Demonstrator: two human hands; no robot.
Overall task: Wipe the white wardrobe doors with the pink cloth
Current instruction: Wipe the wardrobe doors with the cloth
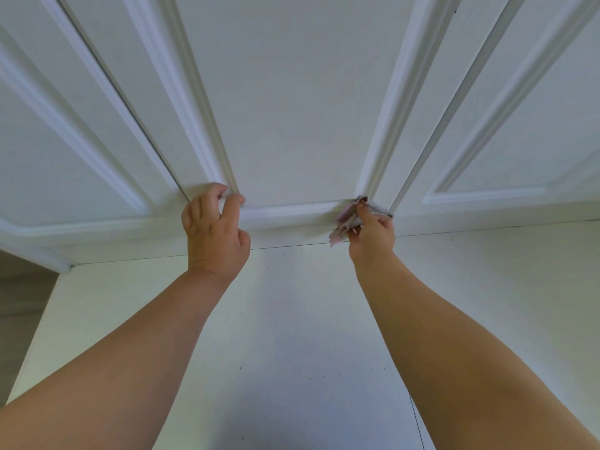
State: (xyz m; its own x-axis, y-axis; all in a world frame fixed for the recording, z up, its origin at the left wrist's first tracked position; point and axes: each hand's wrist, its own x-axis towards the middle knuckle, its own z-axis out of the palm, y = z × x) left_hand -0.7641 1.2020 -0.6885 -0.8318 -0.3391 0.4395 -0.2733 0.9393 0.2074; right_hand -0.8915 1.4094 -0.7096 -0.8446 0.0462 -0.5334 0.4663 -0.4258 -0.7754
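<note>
Fingers of your right hand pinch the crumpled pink cloth against the middle wardrobe door molding; left hand fingers curl on the raised trim.

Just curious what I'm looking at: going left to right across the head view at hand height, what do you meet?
Left-hand door panel → left hand → middle door's bottom moulding → pink cloth → right hand → right-hand door panel.

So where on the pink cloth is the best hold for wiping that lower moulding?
Probably the bunched middle, taken from below, much as the right hand grips the pink cloth now. It is crumpled into a wad at the bottom right corner of the middle door panel, so a hold behind the wad leaves its front face free against the moulding.
</note>
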